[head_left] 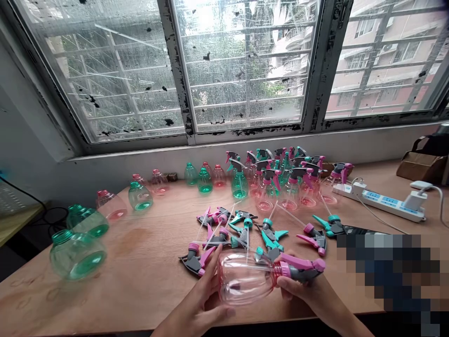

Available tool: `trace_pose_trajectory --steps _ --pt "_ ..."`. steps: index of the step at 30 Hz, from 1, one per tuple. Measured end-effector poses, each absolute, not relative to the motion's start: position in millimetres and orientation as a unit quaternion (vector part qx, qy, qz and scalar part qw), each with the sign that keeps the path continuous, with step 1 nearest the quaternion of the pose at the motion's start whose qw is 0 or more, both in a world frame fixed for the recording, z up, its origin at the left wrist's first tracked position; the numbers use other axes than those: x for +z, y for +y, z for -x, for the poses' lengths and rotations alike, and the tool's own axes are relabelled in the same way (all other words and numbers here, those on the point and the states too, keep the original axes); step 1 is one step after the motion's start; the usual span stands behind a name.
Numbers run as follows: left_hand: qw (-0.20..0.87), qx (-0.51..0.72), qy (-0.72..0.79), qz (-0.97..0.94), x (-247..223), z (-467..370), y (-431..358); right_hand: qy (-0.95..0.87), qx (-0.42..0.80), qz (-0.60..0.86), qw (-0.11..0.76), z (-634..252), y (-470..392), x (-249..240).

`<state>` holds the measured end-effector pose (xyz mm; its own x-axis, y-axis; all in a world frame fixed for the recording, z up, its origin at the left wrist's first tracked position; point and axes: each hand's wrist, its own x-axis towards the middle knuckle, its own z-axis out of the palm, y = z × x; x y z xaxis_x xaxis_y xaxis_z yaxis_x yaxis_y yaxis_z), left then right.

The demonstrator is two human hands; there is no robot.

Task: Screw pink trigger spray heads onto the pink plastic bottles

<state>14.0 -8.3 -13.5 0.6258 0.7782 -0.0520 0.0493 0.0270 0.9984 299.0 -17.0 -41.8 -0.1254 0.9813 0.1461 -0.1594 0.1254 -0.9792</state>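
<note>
A clear pink spray bottle (245, 278) lies sideways in the air near the table's front edge, held between both hands. My left hand (201, 297) is wrapped round the base end of the bottle. At the neck, my right hand (298, 288) grips the pink collar, with the grey and pink trigger head (303, 266) above the fingers. Just beyond the bottle, loose trigger sprayers with thin tubes lie in a pile, among them a pink and grey sprayer (196, 260) and a teal and grey sprayer (270, 236).
Several bottles with sprayer heads, such as a green spray bottle (240, 183), stand near the window. Bottles without heads, like a green bottle (77, 257), line the left. A white power strip (380, 202) and a brown bag (424, 159) are at right. Part of the lower right is pixelated.
</note>
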Motion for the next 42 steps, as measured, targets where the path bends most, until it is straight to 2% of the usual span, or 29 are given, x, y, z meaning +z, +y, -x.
trace_pose_trajectory --steps 4,10,18,24,33,42 --pt "0.624 0.292 0.326 -0.648 -9.1 -16.5 -9.7 -0.53 0.526 0.405 0.528 -298.7 -17.4 -41.3" --pt "0.657 0.298 0.316 -0.616 -16.9 -12.6 -6.9 -0.517 0.551 0.379 0.534 -297.1 -17.7 -41.7" --pt "0.632 0.318 0.32 -0.63 -16.6 -15.6 -8.1 -0.521 0.543 0.378 0.539 -299.1 -17.4 -42.8" --pt "0.665 0.294 0.321 -0.607 -27.8 -8.2 -4.6 -0.515 0.559 0.365 0.538 -298.7 -17.6 -43.3" --pt "0.634 0.293 0.333 -0.634 -14.7 -15.6 -10.9 -0.521 0.562 0.377 0.52 -301.1 -15.4 -51.7" --pt "0.668 0.289 0.314 -0.61 -26.6 -10.3 -6.2 -0.52 0.564 0.369 0.525 -300.2 -16.9 -47.1"
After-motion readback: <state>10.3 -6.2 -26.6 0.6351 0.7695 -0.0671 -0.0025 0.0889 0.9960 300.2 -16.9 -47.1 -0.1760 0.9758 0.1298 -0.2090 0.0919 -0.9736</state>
